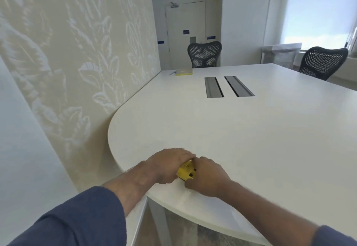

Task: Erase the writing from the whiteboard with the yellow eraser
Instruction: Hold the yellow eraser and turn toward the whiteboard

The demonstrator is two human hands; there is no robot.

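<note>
An office meeting room is showing: a long white conference table (241, 129) filling the centre, mesh office chairs (204, 54) standing upper right.

A broad white worktop (251, 139) with a rounded near end fills the middle and stretches toward 12 o'clock. Two grey cable hatches (229, 86) are set side by side in its surface at 12 o'clock. A yellow-edged notepad (184, 71) lies at the far end near 11 o'clock, with a pen (172, 72) just beside it on the left. A black mesh office chair (204, 54) stands beyond the far end, and a second mesh chair (323, 62) at 2 o'clock. A leaf-patterned wall (77, 52) runs along 9 to 11 o'clock. A white door (185, 33) closes the far end; a bright blind-covered window (318, 9) is at 1 o'clock.
</note>
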